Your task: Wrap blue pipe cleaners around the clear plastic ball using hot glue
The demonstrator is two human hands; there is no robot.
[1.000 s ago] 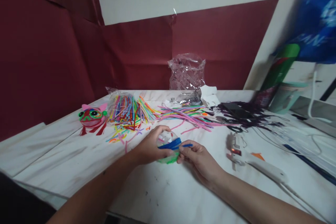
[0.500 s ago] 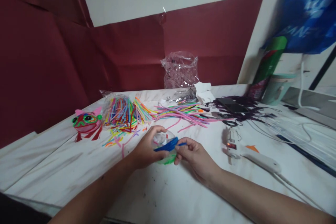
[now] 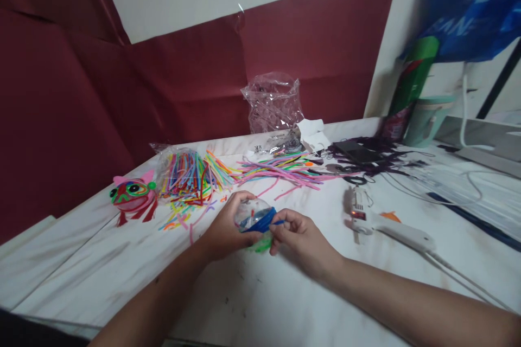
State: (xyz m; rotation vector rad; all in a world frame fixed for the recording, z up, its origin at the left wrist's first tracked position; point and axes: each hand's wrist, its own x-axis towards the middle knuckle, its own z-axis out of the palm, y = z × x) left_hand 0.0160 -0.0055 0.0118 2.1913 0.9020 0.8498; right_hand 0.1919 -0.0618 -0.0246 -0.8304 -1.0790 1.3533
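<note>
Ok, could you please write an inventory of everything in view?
Clear round piece: one, transparent, front centre
Strips: several, blue, across that piece
Animal-face figure: one, red and pink, left
Bagged pipe cleaners: many, multicoloured, beside the figure
Loose pipe cleaners: many, mostly pink, middle
Plastic bag: one, clear, back
Torn card: one, white, back
Strands: many, dark purple, back right
Flat device: one, black, on the strands
Glue gun: one, white, right
Cup: one, pale green, back right
Container: one, mostly green, beside the cup
Hanging bag: one, blue, upper right
Backdrop sheeting: count unclear, maroon, wall
Table: one, white, underneath
Left hand: one, bare, around the clear piece
Right hand: one, bare, pinching a blue strip
</note>
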